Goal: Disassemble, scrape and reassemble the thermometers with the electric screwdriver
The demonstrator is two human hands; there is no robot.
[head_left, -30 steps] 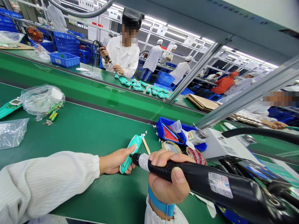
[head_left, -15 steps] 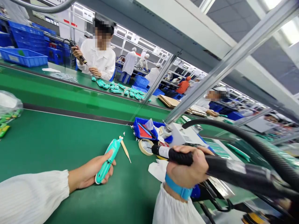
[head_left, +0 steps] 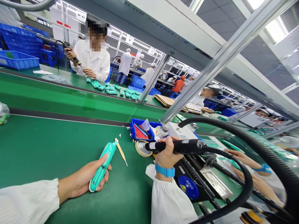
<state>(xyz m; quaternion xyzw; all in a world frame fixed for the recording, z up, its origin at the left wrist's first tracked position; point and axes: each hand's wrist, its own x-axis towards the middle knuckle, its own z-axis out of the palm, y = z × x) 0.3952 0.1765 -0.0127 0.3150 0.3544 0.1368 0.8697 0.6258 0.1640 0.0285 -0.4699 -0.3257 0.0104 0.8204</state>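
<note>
My left hand (head_left: 85, 180) lies on the green mat (head_left: 46, 146), fingers curled round a long teal plastic device (head_left: 102, 165) with a white tip pointing away from me. My right hand (head_left: 167, 154), with a blue wrist strap (head_left: 164, 170), grips a black hand-held tool (head_left: 177, 146) held level, its tip towards the left. A thick black hose (head_left: 245, 140) arcs from the tool's rear. A thin wooden stick (head_left: 121, 151) lies just beyond the teal device.
A tape roll (head_left: 141, 148) and a blue tray (head_left: 140, 130) of small items sit by the tool tip. A black station (head_left: 198, 183) stands to the right. Across the belt a person in white works beside several teal parts (head_left: 112, 88). Another person's arm (head_left: 247, 161) reaches in at right.
My right hand has carried the black tool further away and to the right, out over the black station. My left hand still holds the teal device. The view swung right.
</note>
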